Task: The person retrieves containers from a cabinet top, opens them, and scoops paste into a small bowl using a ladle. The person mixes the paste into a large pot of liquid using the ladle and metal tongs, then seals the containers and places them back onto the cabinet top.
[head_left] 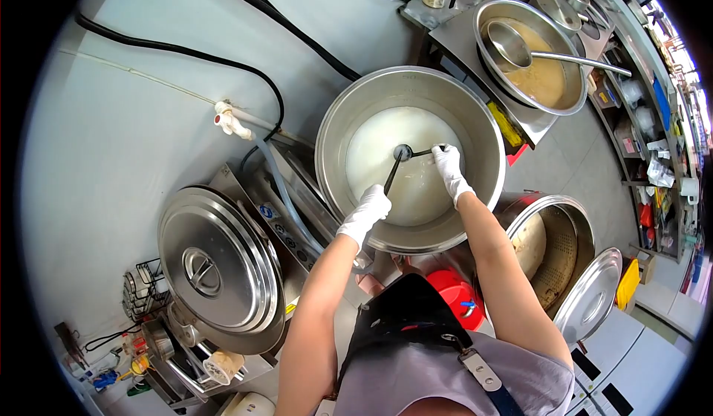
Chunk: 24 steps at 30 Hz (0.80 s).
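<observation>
A large, deep steel pot holds milky white liquid. My left hand, in a white glove, is closed round a long dark handle over the near left of the pot. My right hand, also gloved, grips a second, shorter-looking dark handle over the pot's right side. Both handles run to a small round dark-grey head at the liquid's surface. I cannot tell whether they belong to one utensil or two.
A steel basin of tan liquid with a ladle stands at the upper right. A lidded steel vessel is on the left, near a wall tap with a hose. An uncovered pot and red bucket are close by.
</observation>
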{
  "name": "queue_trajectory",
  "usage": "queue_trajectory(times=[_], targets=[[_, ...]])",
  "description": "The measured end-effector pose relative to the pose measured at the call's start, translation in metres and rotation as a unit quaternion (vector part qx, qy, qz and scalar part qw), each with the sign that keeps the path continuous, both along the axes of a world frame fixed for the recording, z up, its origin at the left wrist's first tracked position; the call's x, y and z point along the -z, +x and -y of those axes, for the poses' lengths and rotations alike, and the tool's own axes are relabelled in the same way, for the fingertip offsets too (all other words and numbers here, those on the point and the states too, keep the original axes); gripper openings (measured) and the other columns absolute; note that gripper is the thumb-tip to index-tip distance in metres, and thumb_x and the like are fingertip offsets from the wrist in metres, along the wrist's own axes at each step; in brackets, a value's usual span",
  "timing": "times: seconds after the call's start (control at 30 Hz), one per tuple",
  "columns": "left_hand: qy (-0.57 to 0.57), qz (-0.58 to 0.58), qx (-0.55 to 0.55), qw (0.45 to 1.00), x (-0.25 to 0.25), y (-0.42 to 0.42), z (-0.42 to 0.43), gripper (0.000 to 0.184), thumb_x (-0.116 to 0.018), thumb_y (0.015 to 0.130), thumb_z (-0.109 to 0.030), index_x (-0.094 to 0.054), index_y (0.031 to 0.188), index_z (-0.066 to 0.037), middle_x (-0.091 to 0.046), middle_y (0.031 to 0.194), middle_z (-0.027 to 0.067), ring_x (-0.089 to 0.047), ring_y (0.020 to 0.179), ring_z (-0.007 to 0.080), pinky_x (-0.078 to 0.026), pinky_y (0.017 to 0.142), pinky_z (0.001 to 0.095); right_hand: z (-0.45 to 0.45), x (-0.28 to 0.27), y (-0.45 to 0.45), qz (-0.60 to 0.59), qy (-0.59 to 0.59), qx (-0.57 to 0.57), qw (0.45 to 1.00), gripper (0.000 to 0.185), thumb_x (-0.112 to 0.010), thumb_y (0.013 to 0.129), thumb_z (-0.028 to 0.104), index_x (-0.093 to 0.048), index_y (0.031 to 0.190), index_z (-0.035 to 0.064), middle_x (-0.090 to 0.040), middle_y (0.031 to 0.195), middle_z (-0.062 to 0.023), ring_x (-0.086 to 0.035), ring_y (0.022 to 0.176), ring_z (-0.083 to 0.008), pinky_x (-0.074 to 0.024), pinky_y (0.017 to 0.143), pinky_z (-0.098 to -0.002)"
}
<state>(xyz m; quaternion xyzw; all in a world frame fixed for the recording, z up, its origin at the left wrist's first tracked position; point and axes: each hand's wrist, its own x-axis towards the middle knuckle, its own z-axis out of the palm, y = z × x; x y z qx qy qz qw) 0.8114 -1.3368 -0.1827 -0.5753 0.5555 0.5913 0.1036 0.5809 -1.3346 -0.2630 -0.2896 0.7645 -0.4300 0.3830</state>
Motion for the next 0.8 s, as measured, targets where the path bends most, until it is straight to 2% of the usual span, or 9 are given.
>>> queue_trajectory(times=[0.17, 0.27, 0.37, 0.47, 0.57, 0.6, 0.7, 0.73, 0.8], targets=[[0.006, -0.010, -0.017, 1.000, 0.001, -0.001, -0.002, 0.041, -0.050, 0.076, 0.002, -0.050, 0.117, 0.010, -0.060, 0.068, 0.0146, -0.059, 0.053, 0.0202, -0.049, 0.047, 0.0315, 0.000, -0.012, 0.005, 0.046, 0.002, 0.015, 0.999, 0.019, -0.057, 0.085, 0.016, -0.064, 0.087, -0.0016, -0.063, 0.062, -0.0081, -0.060, 0.053, -0.0142, -0.0451, 0.052, -0.0265], [-0.015, -0.007, -0.019, 1.000, 0.000, -0.003, -0.002, 0.029, -0.049, 0.076, -0.001, -0.058, 0.101, 0.009, -0.059, 0.064, 0.0153, -0.059, 0.052, 0.0205, -0.049, 0.047, 0.0337, 0.000, 0.001, 0.001, 0.050, -0.038, -0.009, 0.998, 0.019, -0.058, 0.085, 0.016, -0.064, 0.086, -0.0010, -0.062, 0.061, -0.0077, -0.058, 0.052, -0.0135, -0.0450, 0.052, -0.0262], [-0.149, 0.040, 0.070, 0.986, 0.018, 0.001, -0.003, 0.020, -0.051, 0.076, -0.006, -0.062, 0.086, 0.007, -0.060, 0.064, 0.0191, -0.061, 0.057, 0.0277, -0.049, 0.054, 0.0392, -0.001, -0.001, -0.001, 0.038, -0.034, -0.010, 0.999, 0.018, -0.058, 0.086, 0.016, -0.064, 0.085, -0.0010, -0.062, 0.062, -0.0080, -0.057, 0.051, -0.0131, -0.0450, 0.052, -0.0262], [-0.226, 0.077, 0.077, 0.968, 0.023, 0.000, -0.009, 0.019, -0.054, 0.075, -0.010, -0.062, 0.082, 0.006, -0.061, 0.070, 0.0262, -0.063, 0.069, 0.0380, -0.049, 0.063, 0.0442, -0.003, -0.003, -0.003, -0.007, -0.011, -0.014, 1.000, 0.021, -0.058, 0.084, 0.021, -0.067, 0.083, 0.0020, -0.062, 0.058, -0.0075, -0.060, 0.052, -0.0148, -0.0472, 0.052, -0.0293], [-0.176, 0.078, 0.106, 0.976, 0.011, -0.011, -0.010, 0.024, -0.053, 0.073, -0.008, -0.065, 0.089, 0.006, -0.062, 0.090, 0.0302, -0.060, 0.093, 0.0430, -0.049, 0.080, 0.0432, -0.006, 0.011, 0.007, -0.009, -0.011, 0.001, 1.000, 0.022, -0.058, 0.084, 0.023, -0.067, 0.080, 0.0036, -0.061, 0.056, -0.0078, -0.060, 0.052, -0.0170, -0.0470, 0.054, -0.0304], [-0.157, 0.074, 0.093, 0.980, 0.010, -0.014, -0.012, 0.024, -0.053, 0.074, -0.008, -0.065, 0.090, 0.005, -0.062, 0.093, 0.0295, -0.060, 0.094, 0.0428, -0.048, 0.081, 0.0438, -0.007, 0.009, 0.009, -0.077, 0.008, -0.015, 0.997, 0.021, -0.057, 0.083, 0.021, -0.067, 0.079, 0.0037, -0.061, 0.057, -0.0092, -0.060, 0.053, -0.0202, -0.0477, 0.056, -0.0309], [-0.159, 0.122, 0.161, 0.966, 0.002, -0.011, -0.012, 0.024, -0.052, 0.076, -0.007, -0.065, 0.092, 0.004, -0.062, 0.095, 0.0275, -0.060, 0.095, 0.0422, -0.048, 0.082, 0.0433, -0.008, 0.004, 0.007, -0.129, 0.036, -0.044, 0.990, 0.021, -0.058, 0.083, 0.018, -0.066, 0.088, -0.0006, -0.063, 0.060, -0.0092, -0.060, 0.052, -0.0158, -0.0488, 0.052, -0.0291], [-0.190, 0.134, 0.135, 0.963, -0.006, -0.008, -0.010, 0.023, -0.052, 0.078, -0.007, -0.065, 0.093, 0.003, -0.063, 0.097, 0.0260, -0.060, 0.096, 0.0416, -0.049, 0.083, 0.0424, -0.009, 0.007, 0.009, -0.124, 0.035, -0.042, 0.991, 0.021, -0.058, 0.083, 0.018, -0.066, 0.088, -0.0006, -0.063, 0.060, -0.0094, -0.060, 0.052, -0.0159, -0.0489, 0.052, -0.0292], [-0.156, 0.143, 0.157, 0.965, -0.013, -0.011, -0.001, 0.023, -0.051, 0.078, -0.007, -0.066, 0.093, 0.001, -0.063, 0.098, 0.0251, -0.060, 0.096, 0.0414, -0.049, 0.083, 0.0424, -0.009, 0.015, 0.016, -0.115, 0.030, -0.038, 0.992, 0.021, -0.058, 0.083, 0.018, -0.066, 0.088, -0.0007, -0.063, 0.061, -0.0098, -0.061, 0.052, -0.0161, -0.0490, 0.052, -0.0295]])
